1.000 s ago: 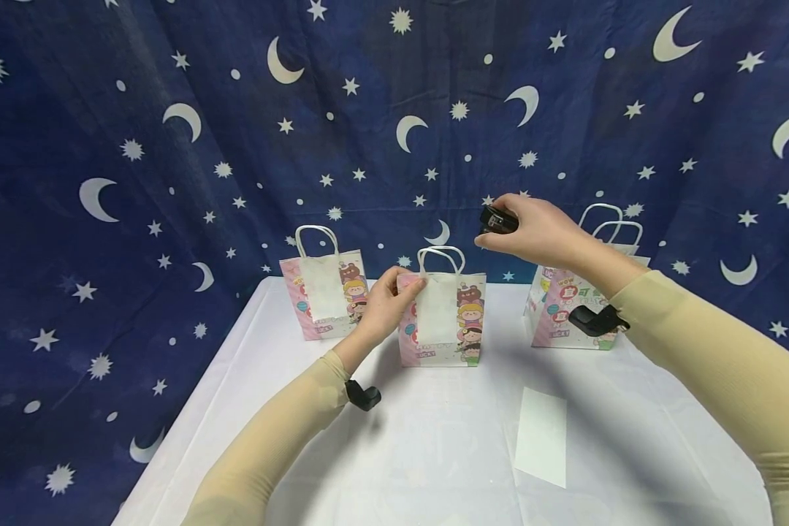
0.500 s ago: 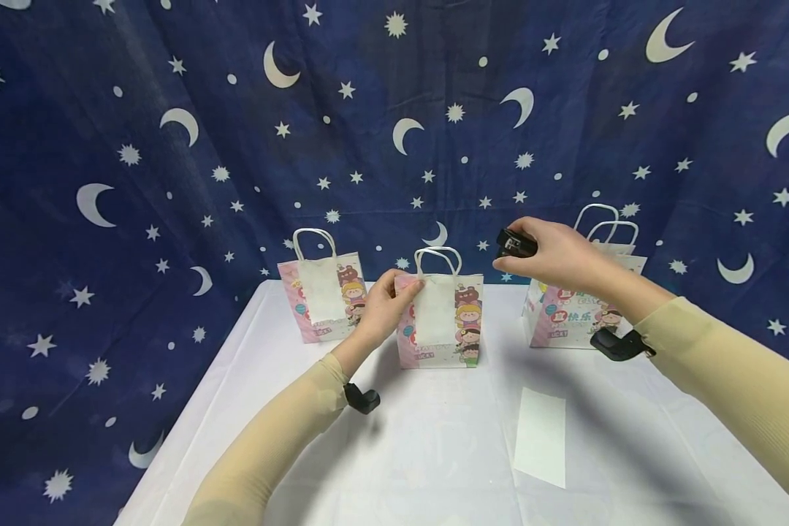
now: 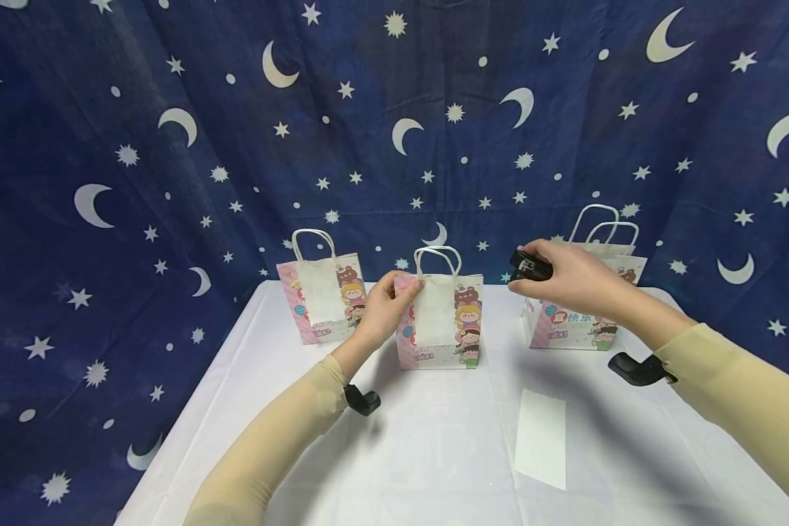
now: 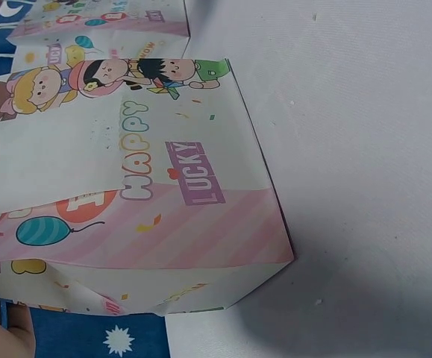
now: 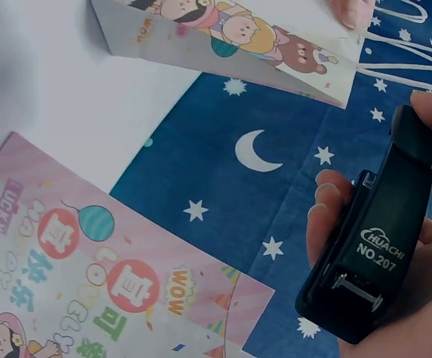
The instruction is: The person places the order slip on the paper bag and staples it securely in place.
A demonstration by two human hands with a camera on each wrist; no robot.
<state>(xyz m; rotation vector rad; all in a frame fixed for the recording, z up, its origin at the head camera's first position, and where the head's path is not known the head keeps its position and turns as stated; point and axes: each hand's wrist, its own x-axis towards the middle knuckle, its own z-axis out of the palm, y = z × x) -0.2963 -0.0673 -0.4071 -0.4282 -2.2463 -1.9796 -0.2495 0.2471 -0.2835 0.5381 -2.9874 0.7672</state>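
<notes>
My left hand (image 3: 381,310) pinches the upper left edge of the middle paper gift bag (image 3: 469,321), thumb in front. That bag stands upright, with a white paper strip (image 3: 435,314) hanging flat on its cartoon-printed front below the twisted white handles. In my right hand (image 3: 578,279) is a small black stapler (image 5: 365,239), held in the air between thumb and fingers. It is to the right of the middle bag, apart from it, and in front of the right-hand bags (image 3: 568,332). The left wrist view shows the middle bag's lower front (image 4: 201,224) close up.
Another gift bag (image 3: 296,303) with a white strip on its front stands at the left. A loose white paper strip (image 3: 541,438) lies on the white tablecloth (image 3: 434,453) at the front right. A dark blue star-and-moon curtain (image 3: 342,146) hangs behind the table.
My right hand has moved right and down with the stapler, away from the middle bag. The left hand keeps its hold on the bag.
</notes>
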